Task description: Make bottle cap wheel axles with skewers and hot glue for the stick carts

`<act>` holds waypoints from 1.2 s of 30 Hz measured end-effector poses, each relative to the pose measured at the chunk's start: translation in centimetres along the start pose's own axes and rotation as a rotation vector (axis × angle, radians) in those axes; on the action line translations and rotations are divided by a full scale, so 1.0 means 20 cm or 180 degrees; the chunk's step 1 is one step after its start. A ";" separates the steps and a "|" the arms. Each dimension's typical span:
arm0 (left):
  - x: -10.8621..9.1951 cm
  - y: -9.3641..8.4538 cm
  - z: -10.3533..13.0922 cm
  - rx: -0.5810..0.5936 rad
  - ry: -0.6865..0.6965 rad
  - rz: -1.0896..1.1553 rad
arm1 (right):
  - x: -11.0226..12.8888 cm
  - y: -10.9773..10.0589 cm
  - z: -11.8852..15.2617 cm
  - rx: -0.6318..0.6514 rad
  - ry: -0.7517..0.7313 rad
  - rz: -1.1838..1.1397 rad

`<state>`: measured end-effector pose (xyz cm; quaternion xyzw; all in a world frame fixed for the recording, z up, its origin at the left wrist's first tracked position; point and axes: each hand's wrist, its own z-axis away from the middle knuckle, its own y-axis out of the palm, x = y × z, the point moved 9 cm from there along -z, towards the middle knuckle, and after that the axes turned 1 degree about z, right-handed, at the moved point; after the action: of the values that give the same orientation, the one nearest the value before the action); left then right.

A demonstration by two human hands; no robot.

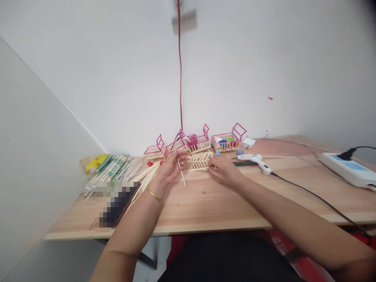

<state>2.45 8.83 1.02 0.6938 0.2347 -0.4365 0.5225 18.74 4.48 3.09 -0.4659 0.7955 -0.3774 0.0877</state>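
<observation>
My left hand [174,166] is closed on a thin wooden stick [182,174], whose lower end slants down toward the tabletop. A small basket frame of pale sticks [198,161] lies between my two hands. At its right end is my right hand [221,169], fingers curled and touching or very near the frame; whether they grip it is hard to make out. Behind stand several little stick baskets with pink rims and handles, one of them [227,141] holding coloured lids or caps, another [196,143] a purple cup-like thing.
A white glue gun [255,160] rests at the right, its black cord running to the table edge. Farther right lies a white power strip [349,168]. Packaged sticks [114,170], loose sticks [147,180] and a blurred dark flat object [117,207] lie left on the wooden table [205,211].
</observation>
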 end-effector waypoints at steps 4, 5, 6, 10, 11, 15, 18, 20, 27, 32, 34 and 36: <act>0.01 0.01 0.00 -0.0127 0.0082 -0.0010 | 0.00 -0.01 0.00 -0.0122 0.0026 -0.0313; 0.02 0.02 0.00 -0.0155 0.0089 -0.0025 | -0.01 -0.01 0.00 -0.0128 0.0049 -0.0340; 0.02 0.02 0.00 -0.0178 0.0097 -0.0057 | -0.01 -0.01 0.00 -0.0122 0.0078 -0.0357; -0.02 0.00 0.00 -0.0383 0.0355 -0.0446 | -0.01 -0.01 0.00 -0.0083 0.0154 -0.0433; -0.03 -0.03 0.01 -0.0517 0.0456 -0.0610 | -0.01 -0.01 0.00 -0.0071 0.0166 -0.0446; -0.08 -0.17 0.02 -0.1217 0.0492 -0.1181 | -0.02 0.00 0.00 -0.0048 0.0257 -0.0486; -0.05 -0.24 0.02 -0.1448 0.0130 -0.1215 | -0.07 0.00 0.00 -0.0151 0.0468 -0.0503; -0.01 -0.26 0.01 -0.1392 -0.0155 -0.1110 | -0.12 0.00 0.01 -0.0194 0.0681 -0.0531; 0.09 -0.20 0.00 -0.0956 -0.0548 -0.1056 | -0.21 0.03 0.04 -0.0224 0.1228 -0.0887; 0.08 -0.17 0.00 -0.0826 -0.0389 -0.1227 | -0.21 0.03 0.03 -0.0236 0.1278 -0.1197; 0.04 -0.16 0.00 -0.0817 -0.0229 -0.1392 | -0.23 0.03 0.03 -0.0321 0.1377 -0.1419; 0.00 -0.13 0.01 -0.0682 -0.0009 -0.1676 | -0.26 0.03 0.04 -0.0454 0.1568 -0.1900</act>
<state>0.44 9.54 -0.30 0.5492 0.4509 -0.5309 0.4618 21.60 8.32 1.07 -0.5772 0.6464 -0.4306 -0.2521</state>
